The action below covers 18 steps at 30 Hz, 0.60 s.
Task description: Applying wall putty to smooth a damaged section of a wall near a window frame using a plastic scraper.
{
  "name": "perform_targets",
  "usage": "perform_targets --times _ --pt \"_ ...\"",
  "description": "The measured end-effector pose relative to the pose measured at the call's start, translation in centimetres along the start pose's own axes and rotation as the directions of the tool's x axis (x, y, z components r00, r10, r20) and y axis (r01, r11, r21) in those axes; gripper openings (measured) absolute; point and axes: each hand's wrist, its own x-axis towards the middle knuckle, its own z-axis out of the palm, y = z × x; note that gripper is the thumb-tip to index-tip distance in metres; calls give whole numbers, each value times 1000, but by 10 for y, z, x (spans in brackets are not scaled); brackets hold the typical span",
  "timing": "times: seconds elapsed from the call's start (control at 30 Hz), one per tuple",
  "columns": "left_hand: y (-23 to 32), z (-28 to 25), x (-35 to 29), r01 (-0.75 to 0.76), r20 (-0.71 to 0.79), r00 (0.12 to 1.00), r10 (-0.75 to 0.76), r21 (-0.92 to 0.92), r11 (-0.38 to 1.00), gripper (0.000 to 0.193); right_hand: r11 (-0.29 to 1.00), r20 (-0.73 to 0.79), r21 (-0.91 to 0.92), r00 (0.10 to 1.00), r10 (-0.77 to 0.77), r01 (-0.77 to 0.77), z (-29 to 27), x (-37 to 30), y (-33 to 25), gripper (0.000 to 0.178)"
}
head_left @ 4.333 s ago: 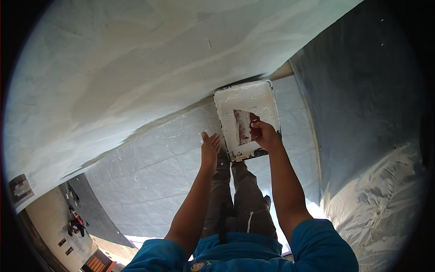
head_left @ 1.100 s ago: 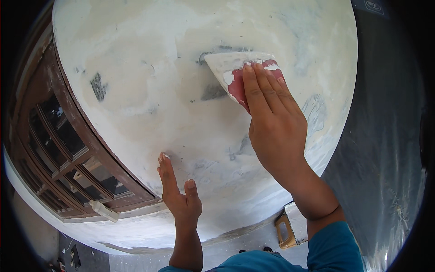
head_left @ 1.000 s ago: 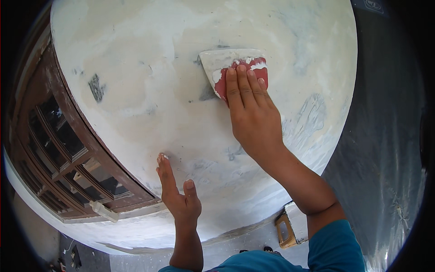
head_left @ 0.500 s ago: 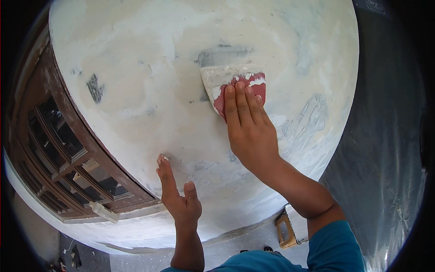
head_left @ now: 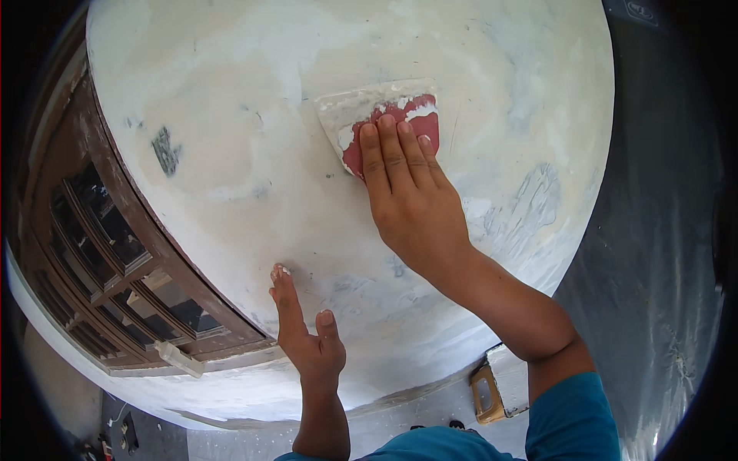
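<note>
My right hand [head_left: 419,196] presses a wide putty knife [head_left: 361,104] flat against a pale, patchy wall [head_left: 223,177]. Its fingers lie straight over the red part of the tool, and the thumb is hidden beneath. White putty clings to the red part and the pale blade. Lower and to the left, my left hand [head_left: 304,326] is raised in front of the wall with fingers extended and thumb apart, holding nothing. White smears mark its fingertips; whether they touch the wall, I cannot tell.
Left of the wall stands a brown wooden window frame [head_left: 142,261] with dark panes. A dark plastic sheet [head_left: 630,307] hangs on the right. Near the floor, a tan and white object with an opening [head_left: 486,392] sits beside my right elbow.
My right hand has slid the putty knife up and left along the wall. The grey patch above the blade no longer shows. My left hand has hardly moved.
</note>
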Motion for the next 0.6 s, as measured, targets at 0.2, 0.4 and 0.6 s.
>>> perform_targets --times 0.2,0.4,0.6 --pt "2 -6 2 -5 -17 1000 6 31 1000 74 981 9 195 1000 -12 10 -51 -20 -3 42" --pt "4 0 1 11 -17 1000 -11 -8 1000 76 1000 -105 16 994 -5 7 -9 9 10 46" --pt "2 -11 2 14 13 1000 -14 -15 1000 73 988 93 149 994 -62 48 -38 -35 -13 46"
